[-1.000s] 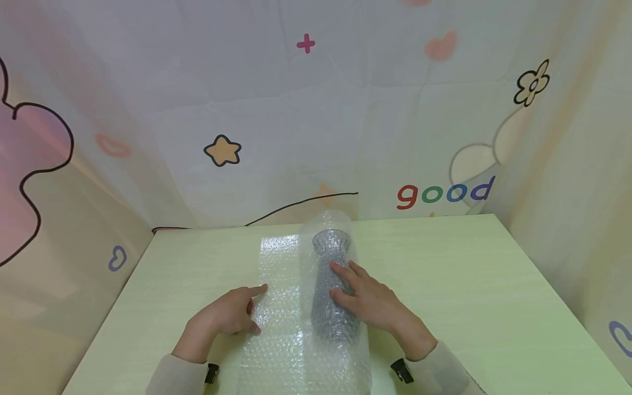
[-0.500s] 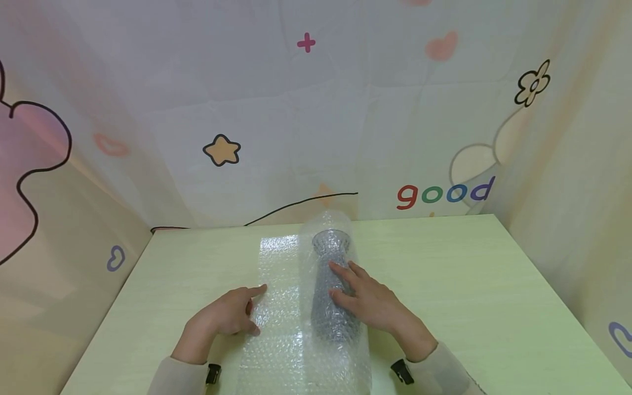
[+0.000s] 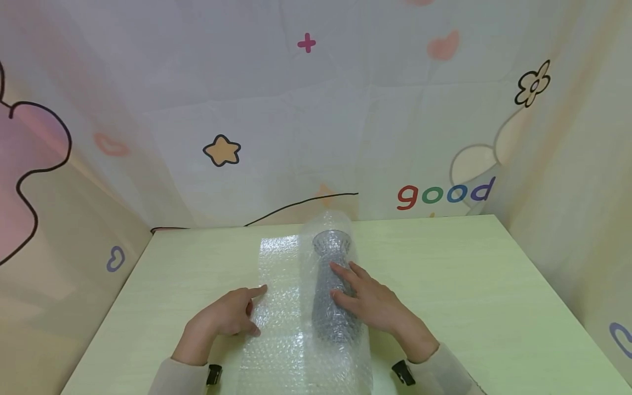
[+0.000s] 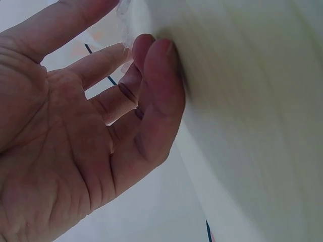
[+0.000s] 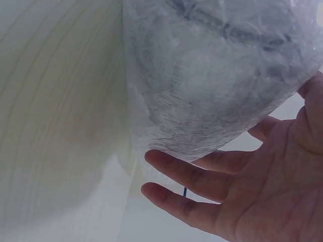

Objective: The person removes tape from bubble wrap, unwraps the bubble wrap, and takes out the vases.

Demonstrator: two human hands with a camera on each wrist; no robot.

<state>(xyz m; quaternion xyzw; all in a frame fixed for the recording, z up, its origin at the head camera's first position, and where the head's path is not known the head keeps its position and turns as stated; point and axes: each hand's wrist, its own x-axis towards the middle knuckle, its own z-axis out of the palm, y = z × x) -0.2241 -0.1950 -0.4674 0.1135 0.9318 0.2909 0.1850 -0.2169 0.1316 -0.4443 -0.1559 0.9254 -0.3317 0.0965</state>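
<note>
A greyish vase-shaped object (image 3: pixel 323 307) with a flared ridged top lies under layers of clear bubble wrap (image 3: pixel 278 312), its outline blurred by the plastic. My right hand (image 3: pixel 372 302) rests on its right side with fingers spread, and the right wrist view shows those fingers along the wrapped curve (image 5: pixel 202 80). At the left edge of the flat sheet, my left hand (image 3: pixel 224 312) touches the plastic with index fingertip and thumb set apart. Its other fingers (image 4: pixel 164 75) bend down near the tabletop in the left wrist view.
The pale yellow-green table (image 3: pixel 444 274) extends to both sides of the wrap. A printed curtain (image 3: pixel 276 137) hangs behind it and along both sides. The wrap's far end overlaps the table's back edge in the head view, and its near end runs out of frame.
</note>
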